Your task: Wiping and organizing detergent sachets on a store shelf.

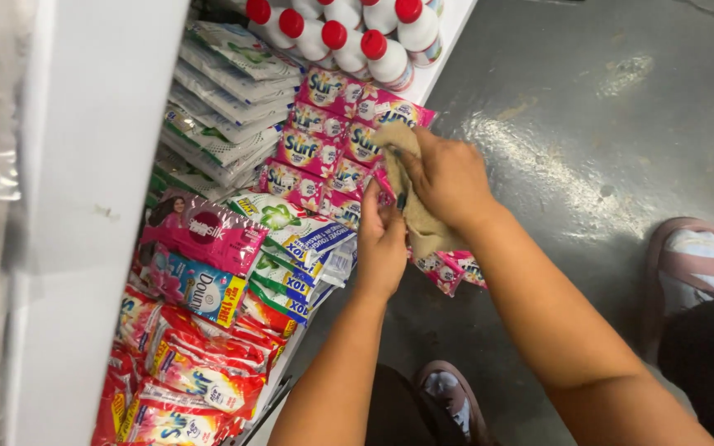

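My right hand grips a beige cloth and presses it against pink detergent sachets stacked on a low white shelf. The cloth hangs down below that hand. Just beside it, my left hand is closed on the edge of a pink sachet strip at the shelf's front, touching the cloth as well.
White bottles with red caps stand at the shelf's far end. Green and white packets, pink and blue sachets and red packs fill the shelf. A white upright stands at left. Grey floor and sandalled feet lie right.
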